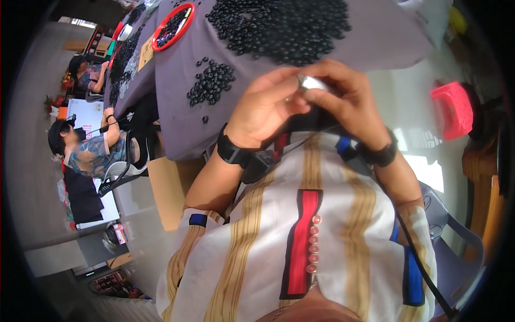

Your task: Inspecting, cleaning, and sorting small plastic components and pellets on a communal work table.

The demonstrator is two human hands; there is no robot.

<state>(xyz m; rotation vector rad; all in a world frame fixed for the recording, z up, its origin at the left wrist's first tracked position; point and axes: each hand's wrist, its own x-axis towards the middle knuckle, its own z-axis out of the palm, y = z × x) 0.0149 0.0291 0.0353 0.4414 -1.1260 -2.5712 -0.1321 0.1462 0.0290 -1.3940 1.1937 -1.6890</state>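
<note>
Both my hands are raised together over the near edge of the cloth-covered table. In my right hand, thumb and fingers pinch a small, shiny silver-white object; its exact kind is not clear. My left hand meets it from the other side, palm partly turned up and fingers curled in. What those left fingers hold, if anything, is hidden. Beyond the hands spreads a big heap of small black ring-like pieces. A smaller pile of the same black pieces lies to the left, with one stray piece below it.
A grey cloth covers the table. Farther left stand a red-rimmed tray of dark pieces and a cardboard piece. An open cardboard box sits beside me. Two people work at the left. A pink plastic stool stands right.
</note>
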